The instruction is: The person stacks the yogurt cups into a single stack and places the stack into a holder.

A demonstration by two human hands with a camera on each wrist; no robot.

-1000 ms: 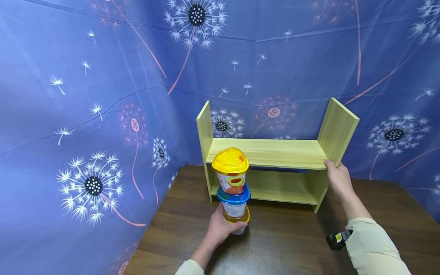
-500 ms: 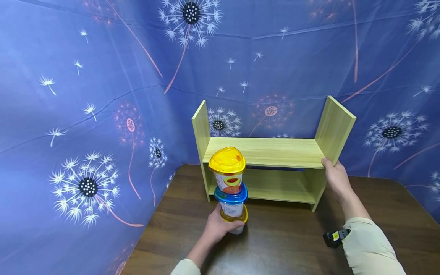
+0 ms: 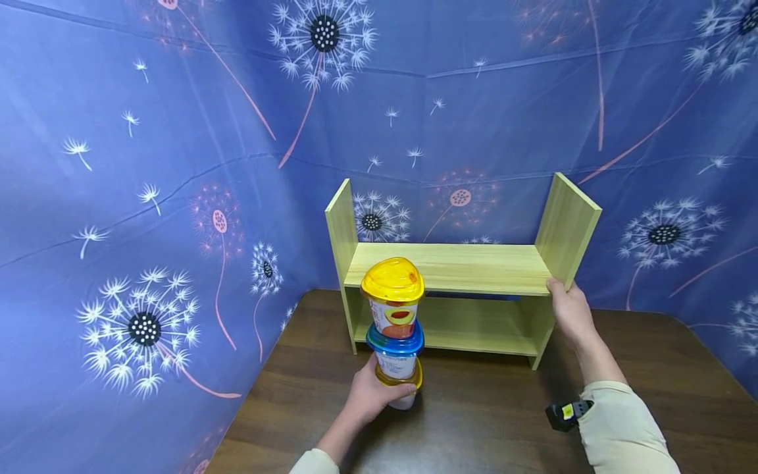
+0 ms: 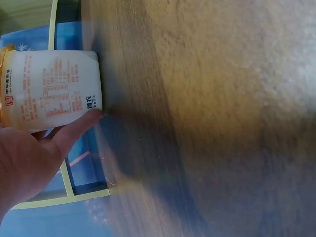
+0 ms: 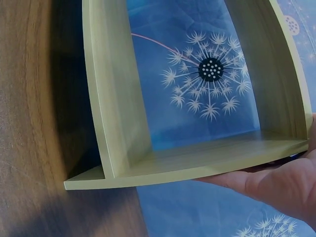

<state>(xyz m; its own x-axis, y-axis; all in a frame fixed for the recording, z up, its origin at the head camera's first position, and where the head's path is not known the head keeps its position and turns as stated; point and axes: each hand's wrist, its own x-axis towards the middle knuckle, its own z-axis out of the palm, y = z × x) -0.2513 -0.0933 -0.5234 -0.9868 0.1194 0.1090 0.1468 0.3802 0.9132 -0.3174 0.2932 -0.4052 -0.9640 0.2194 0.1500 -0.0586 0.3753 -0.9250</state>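
Three lidded cups stand in a stack left of centre in the head view. On top is a yellow-lidded cup (image 3: 393,296) with a fruit picture, then a blue-lidded cup (image 3: 395,355). My left hand (image 3: 368,395) grips the lowest cup (image 4: 52,89), white with orange print and an amber lid, its base close over the table. Behind the stack stands a pale wooden two-tier shelf (image 3: 456,266). My right hand (image 3: 571,313) holds its right side panel, thumb at the front edge. In the right wrist view, fingers (image 5: 232,180) lie along the panel's outer face.
The shelf rests on a dark brown wooden table (image 3: 474,421) whose left edge runs near the left forearm. A blue dandelion-print cloth (image 3: 474,118) hangs behind and at the left. A black device (image 3: 565,415) sits at the right cuff.
The head view has shifted slightly, carrying the shelf and backdrop leftward in it. The stack sits a little further right against the shelf. Both hands keep their holds.
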